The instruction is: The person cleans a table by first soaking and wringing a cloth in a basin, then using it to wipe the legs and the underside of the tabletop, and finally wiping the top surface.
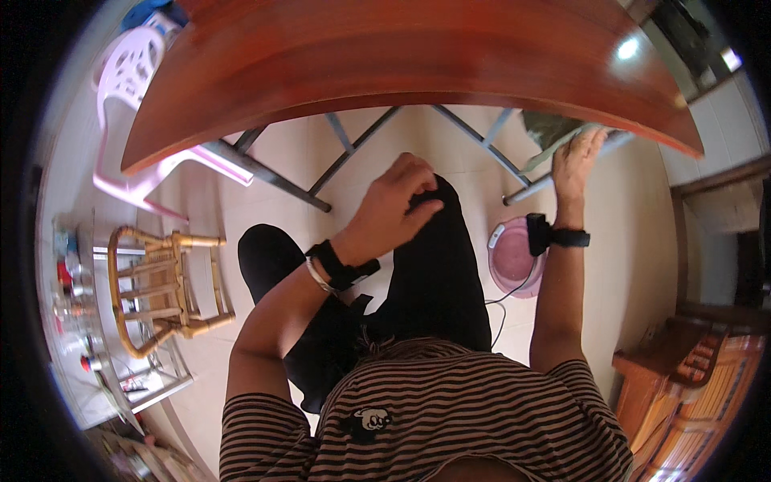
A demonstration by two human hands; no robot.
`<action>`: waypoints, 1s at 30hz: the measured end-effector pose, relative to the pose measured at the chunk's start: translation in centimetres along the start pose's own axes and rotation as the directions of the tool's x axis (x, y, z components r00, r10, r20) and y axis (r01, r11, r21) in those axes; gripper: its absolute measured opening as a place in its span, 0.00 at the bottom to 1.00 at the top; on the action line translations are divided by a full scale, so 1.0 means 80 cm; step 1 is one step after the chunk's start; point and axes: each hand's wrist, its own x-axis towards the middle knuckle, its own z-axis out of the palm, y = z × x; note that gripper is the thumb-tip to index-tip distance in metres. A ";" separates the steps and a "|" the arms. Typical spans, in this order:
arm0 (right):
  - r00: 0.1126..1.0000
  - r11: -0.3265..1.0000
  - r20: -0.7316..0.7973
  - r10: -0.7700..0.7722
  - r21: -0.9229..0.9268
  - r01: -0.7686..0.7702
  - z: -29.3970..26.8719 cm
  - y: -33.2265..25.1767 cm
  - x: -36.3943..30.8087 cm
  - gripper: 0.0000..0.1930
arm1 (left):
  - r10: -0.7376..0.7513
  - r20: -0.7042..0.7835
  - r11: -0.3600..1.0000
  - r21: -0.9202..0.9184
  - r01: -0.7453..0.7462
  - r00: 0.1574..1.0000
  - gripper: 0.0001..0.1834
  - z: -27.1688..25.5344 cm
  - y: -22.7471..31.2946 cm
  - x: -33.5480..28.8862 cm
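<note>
My left hand (pixel 393 207) hangs above my knee, in front of the table. Its fingers are loosely bent with the thumb apart, and I see nothing in them. Farther right, my right hand (pixel 577 161) reaches up to the near edge of the reddish-brown wooden table (pixel 385 60). Those fingers are stretched out beside a dark green, cloth-like thing (pixel 550 138) under the tabletop; whether they touch it I cannot tell. Each wrist wears a black band, the right one with a small black box (pixel 539 233) and a cable.
Grey metal legs (pixel 353 149) cross under the table. A pink round basin (pixel 514 261) is on the floor near my right forearm. To the left stand a pale pink plastic chair (pixel 120 112) and a bamboo chair (pixel 165 289). Carved wooden furniture (pixel 683 377) is at the lower right.
</note>
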 end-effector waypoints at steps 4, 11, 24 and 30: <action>0.912 0.808 0.359 0.197 -0.586 0.056 0.061 -0.010 0.035 0.33 | -0.164 -0.088 0.986 -0.004 0.165 0.983 0.09 -0.055 -0.057 -0.041; 0.910 0.994 0.400 -0.105 0.018 0.107 0.137 -0.085 0.091 0.29 | -0.289 -0.159 0.955 0.014 0.295 0.944 0.10 -0.090 -0.133 -0.100; 0.816 0.575 0.568 -0.104 0.704 -0.417 0.337 -0.232 0.144 0.22 | -0.395 -0.157 0.895 0.159 0.417 0.905 0.15 -0.132 -0.165 -0.135; 0.680 0.605 0.158 -0.716 0.627 0.491 0.264 -0.430 0.043 0.21 | -0.316 -0.070 0.938 0.127 0.323 0.946 0.16 -0.131 -0.142 -0.151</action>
